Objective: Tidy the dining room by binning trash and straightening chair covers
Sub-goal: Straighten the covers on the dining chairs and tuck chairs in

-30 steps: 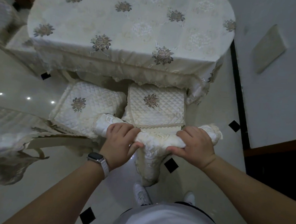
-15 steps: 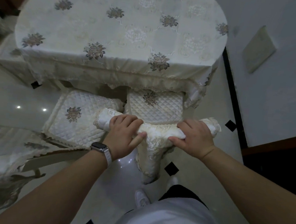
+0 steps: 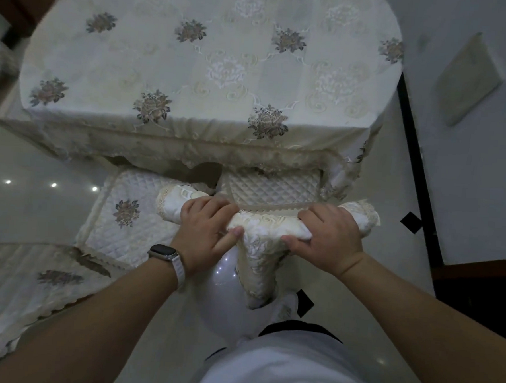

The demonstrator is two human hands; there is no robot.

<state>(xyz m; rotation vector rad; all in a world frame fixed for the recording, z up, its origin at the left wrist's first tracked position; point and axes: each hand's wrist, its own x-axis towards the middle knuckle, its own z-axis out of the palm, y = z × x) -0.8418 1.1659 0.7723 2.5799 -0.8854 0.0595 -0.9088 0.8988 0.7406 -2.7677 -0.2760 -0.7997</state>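
Observation:
A cream lace chair cover [image 3: 268,228] wraps the top rail of a chair back straight below me, with a flap hanging down toward the floor. My left hand [image 3: 206,233], with a watch on its wrist, grips the rail's left part, fingers over the top and thumb underneath. My right hand [image 3: 328,240] grips the right part the same way. The chair's quilted seat cushion [image 3: 271,188] lies just beyond my hands, partly tucked under the table edge.
A round table under a floral embroidered cloth [image 3: 211,70] fills the upper view. A second chair with a quilted flower cushion [image 3: 128,216] stands to the left. More embroidered fabric [image 3: 17,289] lies at lower left. A white wall [image 3: 471,130] runs close along the right.
The chair has slid further under the table, so its seat cushion is more hidden by the cloth. Both hands keep their grip on the covered rail.

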